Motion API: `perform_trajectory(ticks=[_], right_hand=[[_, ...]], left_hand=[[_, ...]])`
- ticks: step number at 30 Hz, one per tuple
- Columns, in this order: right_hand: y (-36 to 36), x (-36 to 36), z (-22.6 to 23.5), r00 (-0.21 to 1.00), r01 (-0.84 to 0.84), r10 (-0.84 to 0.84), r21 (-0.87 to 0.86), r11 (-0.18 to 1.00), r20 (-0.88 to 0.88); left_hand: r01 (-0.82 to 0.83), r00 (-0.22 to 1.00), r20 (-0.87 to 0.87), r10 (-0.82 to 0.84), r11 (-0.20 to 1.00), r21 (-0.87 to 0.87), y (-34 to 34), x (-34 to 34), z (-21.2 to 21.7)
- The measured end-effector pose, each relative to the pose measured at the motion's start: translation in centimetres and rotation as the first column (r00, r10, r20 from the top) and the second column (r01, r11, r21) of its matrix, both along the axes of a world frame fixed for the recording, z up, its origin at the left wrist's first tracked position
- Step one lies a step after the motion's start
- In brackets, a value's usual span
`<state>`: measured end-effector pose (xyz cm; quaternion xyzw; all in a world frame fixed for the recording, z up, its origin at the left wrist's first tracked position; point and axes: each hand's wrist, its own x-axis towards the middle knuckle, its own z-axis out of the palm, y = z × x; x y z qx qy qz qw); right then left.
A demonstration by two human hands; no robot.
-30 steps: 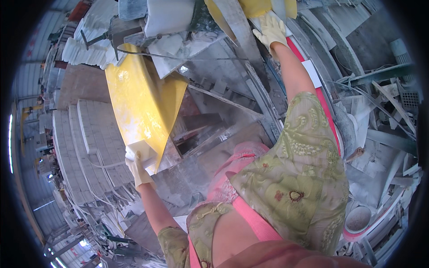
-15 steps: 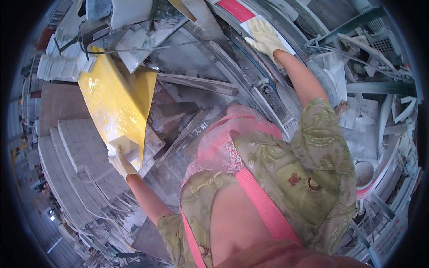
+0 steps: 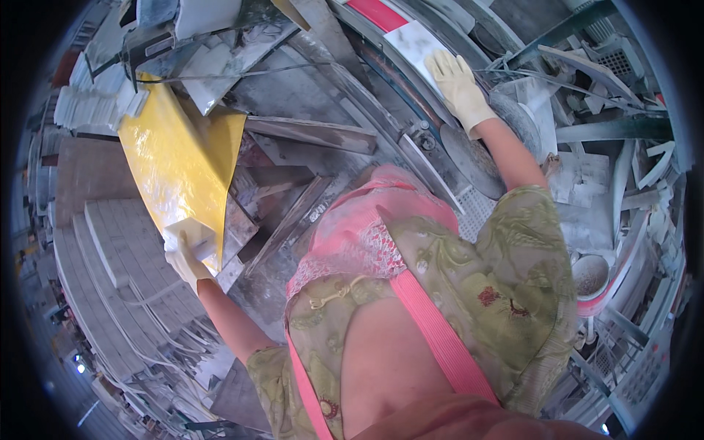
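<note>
My left hand [image 3: 185, 257], in a cream rubber glove, grips a small stack of white tiles [image 3: 199, 233] at the near end of a shiny yellow sheet [image 3: 180, 158]. At the upper right my right hand [image 3: 458, 86], gloved the same way, lies flat with its fingers stretched over the near part of a white tile [image 3: 412, 45] with faint grey veins. That tile rests on a narrow track, and a red belt [image 3: 376, 13] shows just beyond it. Between the track and my body sits a round grey disc-like part [image 3: 473, 163], partly hidden by my right forearm.
Long stacks of grey-white strips [image 3: 128, 271] stand at the left, with more thin tiles [image 3: 88, 110] piled beyond. Dusty boards [image 3: 312, 133] lean in the middle. On the right are a bucket [image 3: 590, 277], a green beam [image 3: 616, 130] and scattered stone offcuts.
My right hand has drawn back toward me along the tile, uncovering more of its white surface. My left hand still holds the tile stack. The whole view has shifted slightly.
</note>
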<state>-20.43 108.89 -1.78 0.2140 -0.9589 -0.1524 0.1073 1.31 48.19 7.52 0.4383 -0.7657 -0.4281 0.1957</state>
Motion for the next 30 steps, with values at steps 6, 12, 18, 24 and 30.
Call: perform_trajectory(ticks=[6,12,18,24,30], right_hand=[[0.6,-0.9,1.0,0.997,0.082,-0.078,-0.285,0.955,0.024],[-2.1,-5.8,3.5,0.998,-0.048,0.043,-0.127,0.991,-0.045],[-2.5,-6.7,4.5,0.964,0.015,0.004,-0.07,0.997,0.265],[-3.5,-7.1,1.1,0.994,0.048,-0.054,0.062,0.997,0.094],[-2.5,-8.4,2.8,0.991,-0.046,0.078,-0.268,0.962,0.11]], left_hand=[[-0.086,0.996,0.018,0.086,0.996,0.004,0.5,-0.2,0.0],[-0.023,0.997,-0.068,0.028,0.997,0.078,-0.1,0.1,-0.5],[0.008,0.994,-0.113,0.01,0.987,0.162,0.1,0.1,-0.2],[0.064,0.989,-0.146,-0.035,0.977,0.202,0.7,-0.2,0.4],[0.059,0.977,-0.213,-0.028,0.988,0.141,-1.0,0.7,-1.2]])
